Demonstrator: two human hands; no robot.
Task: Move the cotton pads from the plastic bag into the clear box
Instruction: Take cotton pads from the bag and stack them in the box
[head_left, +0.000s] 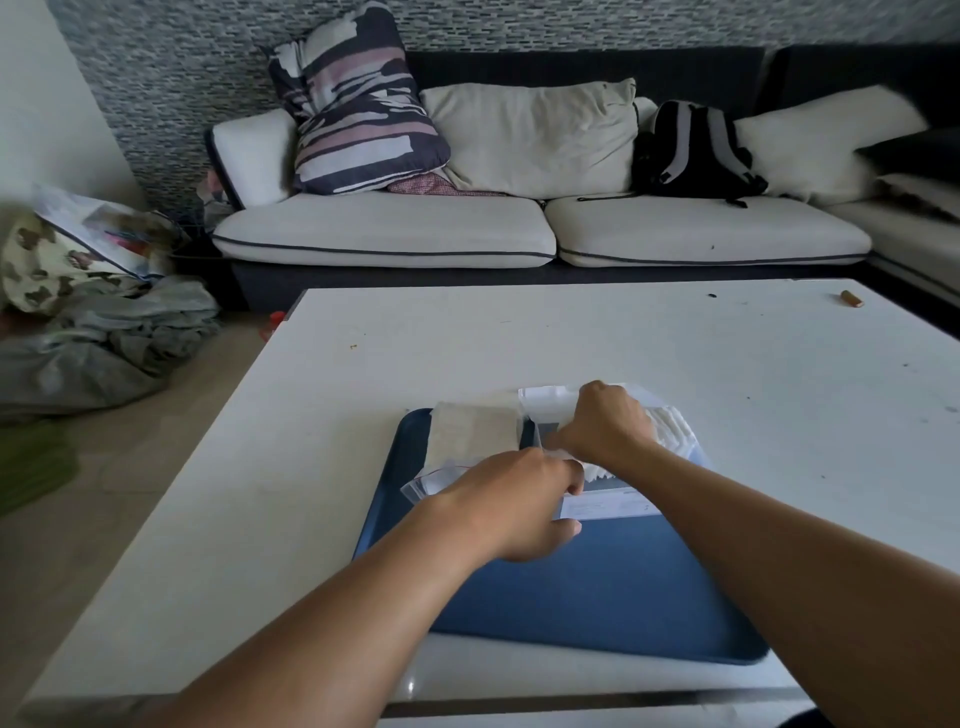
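The plastic bag (470, 447) is a clear zip bag with a red seal line at its near mouth; it lies flat on the far-left part of the blue tray (597, 582) and holds a pale, off-white block of cotton pads (475, 434). The clear box (550, 408) stands just right of the bag, on the tray's far edge. More white pads (670, 423), stacked with rippled edges, show at the box's right side.

Left hand (511, 506): palm down, fingers curled at the bag's near mouth — whether they pinch the plastic cannot be told. Right hand (605, 423): knuckles up, fingers curled down over the box, closed on the white stack as far as can be seen.

The tray rests on a white table (519, 338); a sofa (519, 228) stands behind it.
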